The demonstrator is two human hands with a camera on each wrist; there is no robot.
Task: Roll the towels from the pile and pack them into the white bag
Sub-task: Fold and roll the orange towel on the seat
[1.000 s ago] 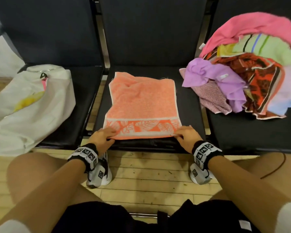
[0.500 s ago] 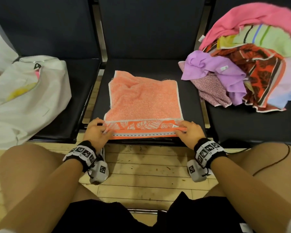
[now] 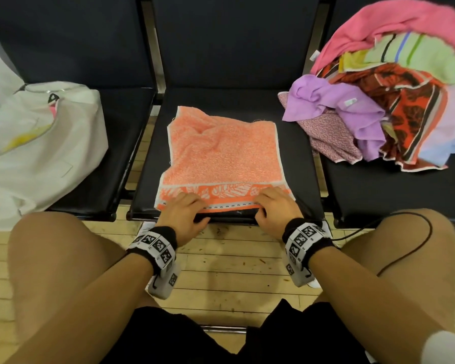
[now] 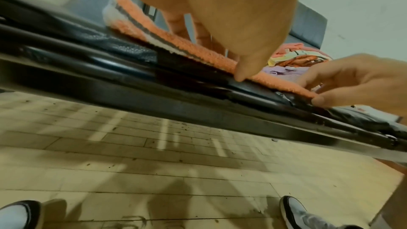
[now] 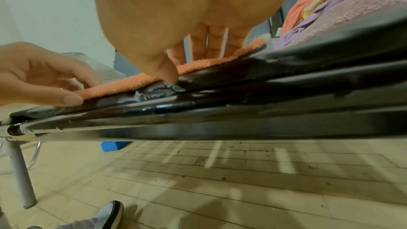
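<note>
I see my left hand [image 3: 184, 214] and right hand [image 3: 276, 211] have come inward; both pinch the near hem of the flat orange towel [image 3: 221, 153].

Towel [image 3: 223, 153] flat on middle seat [image 3: 297, 158]. Bag [image 3: 37, 158] on left seat [image 3: 121, 122]; pile [image 3: 378, 101] on right seat [image 3: 378, 195], edge lapping toward middle. Left hand [image 3: 184, 214], right hand [image 3: 276, 211] at towel's near edge, one per corner. Floor [image 3: 221, 258] below seats.

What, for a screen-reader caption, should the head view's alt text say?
Left hand and right hand pinch the near edge of an orange towel spread on a black seat. A white bag lies to the left, a pile of towels to the right.
</note>
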